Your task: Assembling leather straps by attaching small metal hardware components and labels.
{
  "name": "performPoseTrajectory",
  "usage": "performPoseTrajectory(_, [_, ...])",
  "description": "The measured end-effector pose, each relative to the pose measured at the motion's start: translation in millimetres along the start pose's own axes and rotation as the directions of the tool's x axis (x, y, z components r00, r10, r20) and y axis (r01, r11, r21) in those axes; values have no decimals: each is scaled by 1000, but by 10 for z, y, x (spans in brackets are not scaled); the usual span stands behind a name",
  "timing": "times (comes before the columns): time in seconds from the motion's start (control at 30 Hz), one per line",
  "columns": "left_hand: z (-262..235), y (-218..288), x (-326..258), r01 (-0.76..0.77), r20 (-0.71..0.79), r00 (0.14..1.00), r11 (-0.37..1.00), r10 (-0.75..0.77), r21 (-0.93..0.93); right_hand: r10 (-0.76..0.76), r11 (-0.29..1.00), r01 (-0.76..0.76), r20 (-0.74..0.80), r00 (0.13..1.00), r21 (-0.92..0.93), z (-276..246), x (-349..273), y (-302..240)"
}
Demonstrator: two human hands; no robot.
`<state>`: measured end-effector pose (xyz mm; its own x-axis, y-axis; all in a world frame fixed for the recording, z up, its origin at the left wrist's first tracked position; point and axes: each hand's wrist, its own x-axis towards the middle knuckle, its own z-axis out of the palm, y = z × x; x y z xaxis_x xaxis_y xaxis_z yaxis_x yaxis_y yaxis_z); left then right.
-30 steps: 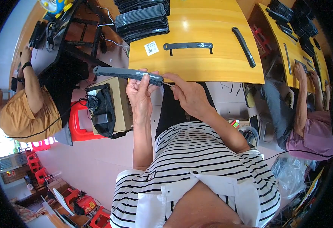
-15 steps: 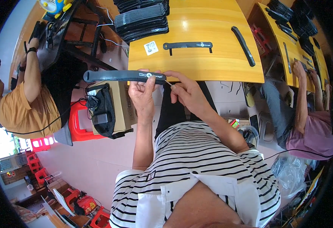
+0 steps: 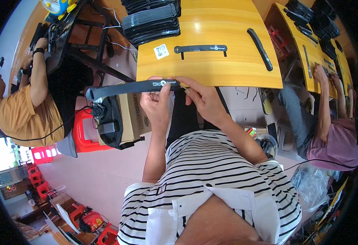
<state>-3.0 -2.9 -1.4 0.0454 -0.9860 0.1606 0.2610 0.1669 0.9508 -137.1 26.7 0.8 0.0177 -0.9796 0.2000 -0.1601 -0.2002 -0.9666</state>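
Observation:
My left hand [image 3: 156,107] is closed on a long black strap [image 3: 120,88], thumb on top near its printed end. The strap's rounded free end sticks out to the left, past the table's near edge. At the printed end my right hand [image 3: 206,102] is closed in a pinch, its index finger touching the strap. What sits between those fingertips is too small to make out. Beyond my hands, another black strap [image 3: 203,48] lies crosswise on the table with two short black tabs beneath it. A third black strap [image 3: 260,51] lies lengthwise near the right edge.
Thick piles of black straps [image 3: 152,26] stand at the table's far left. A white label [image 3: 161,52] lies on the yellow wooden table [image 3: 228,67]. Left of my legs are a red stool [image 3: 84,132], a carton [image 3: 131,116] and a black bag. People work on both sides.
The strap has tilted, its free end dropping slightly toward me. My right fingers have shifted a little at its printed end. Both hands keep their grip.

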Motion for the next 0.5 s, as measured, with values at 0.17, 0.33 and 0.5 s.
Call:
performPoseTrajectory(0.17, [47, 11, -53, -194, 36, 981, 947, 191, 255, 283, 819, -314, 138, 949, 480, -39, -36, -62])
performPoseTrajectory(0.33, [53, 142, -19, 64, -22, 998, 997, -63, 32, 241, 882, -277, 140, 960, 382, -126, -19, -109])
performPoseTrajectory(0.5, [-121, 136, 149, 310, 267, 928, 936, -259, -169, 130, 951, -190, 244, 961, 243, -302, 77, -84])
